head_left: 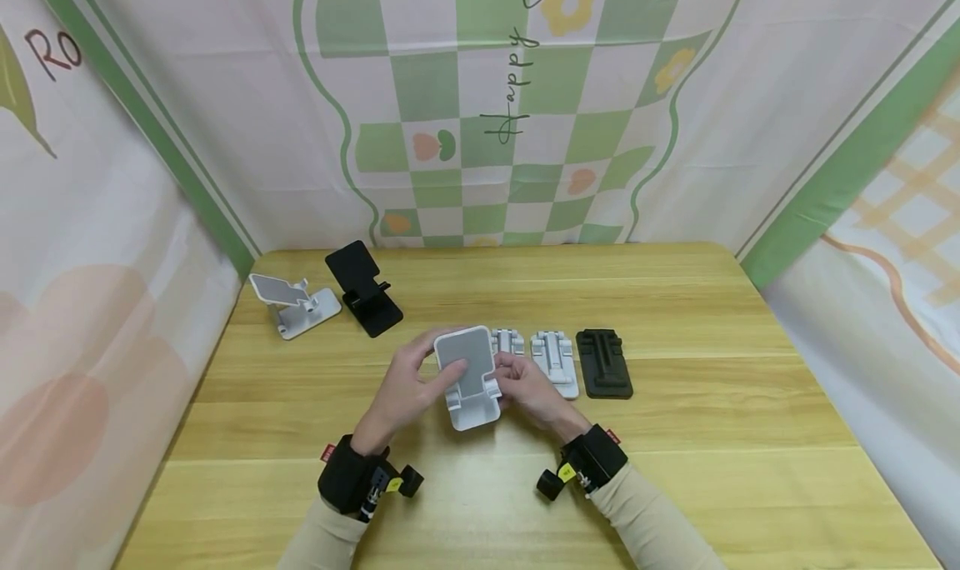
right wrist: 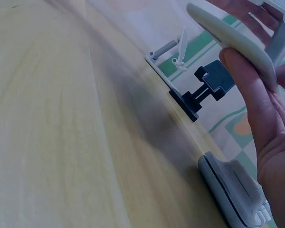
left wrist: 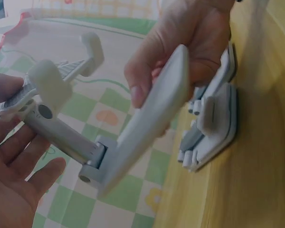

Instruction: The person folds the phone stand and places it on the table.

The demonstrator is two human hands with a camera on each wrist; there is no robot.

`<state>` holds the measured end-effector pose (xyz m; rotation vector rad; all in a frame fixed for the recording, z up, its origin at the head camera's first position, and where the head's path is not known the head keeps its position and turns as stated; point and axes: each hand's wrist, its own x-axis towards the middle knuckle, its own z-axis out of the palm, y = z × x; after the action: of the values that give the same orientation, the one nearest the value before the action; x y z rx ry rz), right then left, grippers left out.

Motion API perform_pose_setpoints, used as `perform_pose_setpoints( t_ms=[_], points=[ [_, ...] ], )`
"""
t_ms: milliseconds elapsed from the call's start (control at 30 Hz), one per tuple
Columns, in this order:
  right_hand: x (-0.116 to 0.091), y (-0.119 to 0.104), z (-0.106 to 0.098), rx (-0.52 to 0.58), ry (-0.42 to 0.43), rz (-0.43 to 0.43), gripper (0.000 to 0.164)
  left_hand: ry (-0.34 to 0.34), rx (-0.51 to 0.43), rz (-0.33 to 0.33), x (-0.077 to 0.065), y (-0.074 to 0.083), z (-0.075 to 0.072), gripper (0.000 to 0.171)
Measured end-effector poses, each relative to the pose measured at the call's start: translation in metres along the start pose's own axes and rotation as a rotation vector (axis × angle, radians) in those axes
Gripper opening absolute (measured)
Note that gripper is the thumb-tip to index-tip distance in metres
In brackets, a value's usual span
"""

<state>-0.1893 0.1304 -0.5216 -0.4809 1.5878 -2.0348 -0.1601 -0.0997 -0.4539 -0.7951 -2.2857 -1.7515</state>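
Over the middle of the table, both hands hold a white phone stand (head_left: 478, 380), unfolded, its grey-padded plate facing up. My left hand (head_left: 397, 397) grips the padded plate, thumb across the pad and fingers behind it. In the left wrist view a grey hinged post (left wrist: 61, 137) links that plate to the flat base (left wrist: 149, 114). My right hand (head_left: 536, 393) pinches the base between thumb and fingers, as the right wrist view shows. Just beyond the right hand lie two folded white stands, one (head_left: 508, 342) partly hidden by it and the other (head_left: 557, 367) beside it.
A folded black stand (head_left: 604, 365) lies at the right end of the row. At the table's back left stand an unfolded white stand (head_left: 309, 307) and an unfolded black stand (head_left: 363, 287). A patterned cloth (head_left: 427, 87) hangs behind the wooden table (head_left: 697, 453).
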Motion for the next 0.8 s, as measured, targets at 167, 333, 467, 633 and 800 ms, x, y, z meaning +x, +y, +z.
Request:
perform_pose_setpoints(
  t_ms=[167, 333, 467, 633, 800],
  points=[
    [0.0001, -0.0014, 0.0009, 0.019, 0.056, 0.0, 0.015, 0.006, 0.05, -0.015, 0.0004, -0.003, 0.0013, 0.049],
    [-0.0014, -0.0016, 0.0014, 0.047, 0.076, -0.009, 0.016, 0.0, 0.035, -0.049, 0.001, -0.0052, 0.0014, 0.054],
    [-0.0021, -0.0014, 0.0012, 0.054, 0.097, -0.014, 0.029, -0.004, 0.038, -0.033, 0.0032, -0.0065, 0.0017, 0.055],
    [-0.002, -0.0021, 0.0015, 0.053, 0.123, 0.003, 0.03, -0.013, 0.049, -0.026, 0.0055, -0.0059, 0.0022, 0.055],
    [-0.0018, -0.0041, 0.0025, 0.066, 0.12, 0.005, 0.018, -0.013, 0.039, -0.021, 0.0068, -0.0058, 0.0025, 0.053]
  ],
)
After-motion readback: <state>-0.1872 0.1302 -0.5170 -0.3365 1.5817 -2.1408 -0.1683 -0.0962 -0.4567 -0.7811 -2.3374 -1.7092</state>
